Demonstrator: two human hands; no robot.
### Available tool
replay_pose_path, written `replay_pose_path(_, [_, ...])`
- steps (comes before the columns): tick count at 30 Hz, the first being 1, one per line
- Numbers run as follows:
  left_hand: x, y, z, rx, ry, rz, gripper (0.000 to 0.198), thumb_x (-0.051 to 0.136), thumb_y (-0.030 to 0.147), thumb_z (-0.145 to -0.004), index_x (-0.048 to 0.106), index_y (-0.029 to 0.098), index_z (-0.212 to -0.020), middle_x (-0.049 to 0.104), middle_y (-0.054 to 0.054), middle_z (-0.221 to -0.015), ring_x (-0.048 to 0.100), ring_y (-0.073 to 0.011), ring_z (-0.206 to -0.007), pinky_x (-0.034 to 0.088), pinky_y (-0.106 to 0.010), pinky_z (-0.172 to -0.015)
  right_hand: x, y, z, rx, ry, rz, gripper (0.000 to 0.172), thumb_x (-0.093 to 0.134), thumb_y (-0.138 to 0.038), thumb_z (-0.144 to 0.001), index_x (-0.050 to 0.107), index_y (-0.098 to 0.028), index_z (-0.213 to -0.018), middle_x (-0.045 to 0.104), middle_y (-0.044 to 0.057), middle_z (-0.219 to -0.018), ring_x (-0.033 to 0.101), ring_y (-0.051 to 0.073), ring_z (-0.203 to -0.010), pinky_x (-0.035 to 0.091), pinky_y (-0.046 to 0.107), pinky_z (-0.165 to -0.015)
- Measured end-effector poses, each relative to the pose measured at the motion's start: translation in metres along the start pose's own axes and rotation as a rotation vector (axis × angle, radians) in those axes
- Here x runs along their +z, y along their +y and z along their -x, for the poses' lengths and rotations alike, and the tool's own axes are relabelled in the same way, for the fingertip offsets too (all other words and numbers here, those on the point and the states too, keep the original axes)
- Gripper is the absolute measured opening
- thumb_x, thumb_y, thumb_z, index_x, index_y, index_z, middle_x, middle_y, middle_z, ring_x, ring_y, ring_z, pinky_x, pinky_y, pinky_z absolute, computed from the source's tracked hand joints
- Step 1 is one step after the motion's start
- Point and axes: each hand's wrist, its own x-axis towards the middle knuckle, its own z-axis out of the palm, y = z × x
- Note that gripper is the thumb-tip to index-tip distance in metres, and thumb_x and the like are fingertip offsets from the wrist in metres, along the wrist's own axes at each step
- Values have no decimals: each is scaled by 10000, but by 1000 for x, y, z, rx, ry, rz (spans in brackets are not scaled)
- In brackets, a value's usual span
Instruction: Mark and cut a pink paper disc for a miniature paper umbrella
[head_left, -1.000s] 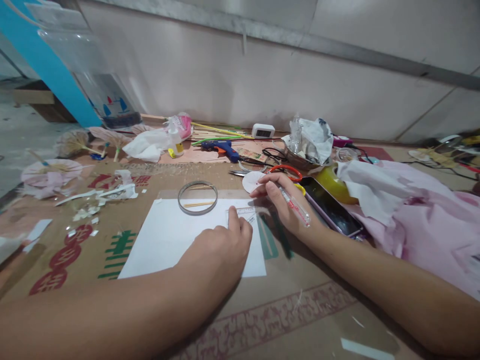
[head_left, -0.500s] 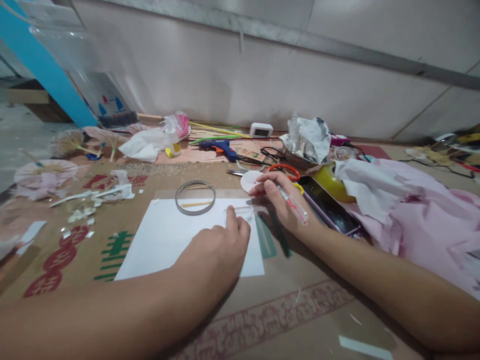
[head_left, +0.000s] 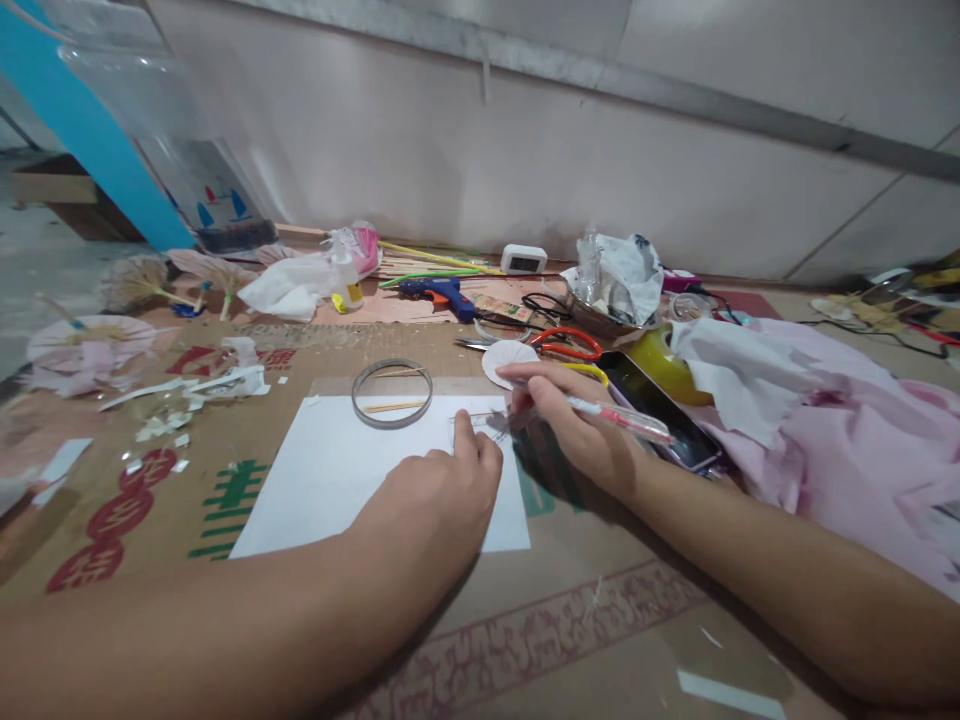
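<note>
My left hand [head_left: 442, 490] presses down on a small clear set square [head_left: 487, 424], its fingers mostly curled and the index finger reaching forward. The set square overlies the right part of a white sheet of paper [head_left: 322, 480]. My right hand [head_left: 562, 415] is closed around a clear pen with red markings [head_left: 626, 420], low at the set square's right end; the pen's tip is hidden by the fingers. Just beyond the right hand's fingertips lies a white paper disc [head_left: 508, 362]. A grey ring [head_left: 391, 423] rests across the sheet's far edge, with thin wooden sticks [head_left: 394, 407] inside its outline.
Orange-handled scissors [head_left: 574, 344], a phone [head_left: 660, 410] and yellow tape [head_left: 660, 365] lie right of the sheet. Pink cloth [head_left: 832, 440] covers the far right. A blue glue gun [head_left: 439, 296] and a white digital display [head_left: 523, 260] sit behind. Paper scraps [head_left: 225, 375] are at left.
My right hand has turned and lowered toward the set square, and the pen now lies flatter, its back end pointing further right. My left hand stays in place.
</note>
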Motion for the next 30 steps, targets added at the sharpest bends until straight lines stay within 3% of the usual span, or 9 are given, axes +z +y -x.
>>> replay_pose_path(2, [0, 0, 0, -4, 4, 15, 503, 559, 118, -926, 554, 69, -1427, 486, -377, -1491, 749, -220, -707, 576, -285, -539, 3, 1, 0, 25, -15, -48, 141, 580, -294, -951, 629, -229, -1066, 670, 12, -855, 657, 166, -792, 532, 302, -733])
replay_pose_path(6, [-1, 0, -1, -4, 2, 14, 525, 535, 109, -937, 527, 67, -1460, 484, -381, -1490, 750, -220, -698, 590, -295, -548, 6, 9, -1, -15, -95, -64, 135, 628, -217, -867, 548, -231, -975, 642, 11, -894, 651, 163, -800, 524, 291, -725])
replay_pose_path(11, [1, 0, -2, 43, -29, -46, 544, 472, 80, -942, 506, 31, -1483, 466, -410, -1480, 751, -257, -671, 586, -323, -497, 5, 9, -1, -46, -143, 47, 111, 637, -195, -846, 567, -225, -926, 653, 7, -855, 624, 154, -746, 493, 275, -678])
replay_pose_path(18, [3, 1, 0, 47, -19, -86, 534, 458, 106, -956, 511, 37, -1483, 475, -396, -1482, 749, -238, -644, 581, -299, -480, 6, 5, -3, -67, -118, 71, 97, 624, -191, -827, 557, -224, -888, 632, -14, -786, 577, 135, -668, 440, 247, -595])
replay_pose_path(27, [1, 1, -2, 51, -38, -125, 547, 458, 88, -943, 509, 36, -1486, 497, -382, -1474, 750, -228, -646, 589, -293, -494, 3, -1, -7, -92, -186, 162, 179, 614, -226, -846, 683, -212, -1011, 749, 50, -947, 695, 195, -837, 536, 310, -744])
replay_pose_path(30, [0, 0, -3, 52, -48, -126, 566, 453, 88, -940, 489, 35, -1503, 476, -386, -1487, 748, -230, -637, 588, -299, -485, 2, -1, -7, -60, -175, 177, 123, 611, -247, -868, 697, -201, -942, 750, 40, -873, 673, 173, -748, 509, 283, -670])
